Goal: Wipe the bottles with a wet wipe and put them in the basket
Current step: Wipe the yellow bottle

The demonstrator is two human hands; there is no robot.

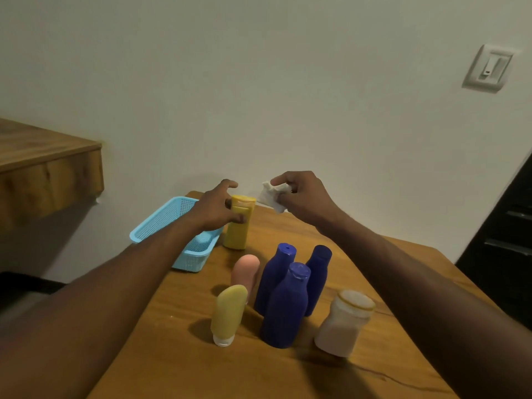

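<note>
My left hand (214,208) is at the yellow bottle (238,234), which stands upright on the wooden tabletop (184,326) just beside the light-blue basket (161,223) — the thumb lies against the bottle's front below the flip cap and the other fingers curve over the cap, but I cannot tell whether they actually grip it. My right hand (302,200) hovers just right of the cap, pinching a crumpled white wet wipe (272,198) between thumb and fingertips; the wipe is near the cap but apart from it. The basket sits at the tabletop's far left edge, close to the wall, partly hidden by my left forearm. Nearer to me stands the rest of the group — three dark-blue bottles (285,306) clustered together, a pink tube (246,272) and a yellow tube (229,312) standing on their caps to the left of them, and a whitish jar (344,323) with a pale lid to the right. A wall switch (488,67) is mounted at upper right, and a wooden shelf (43,168) juts in from the left
</note>
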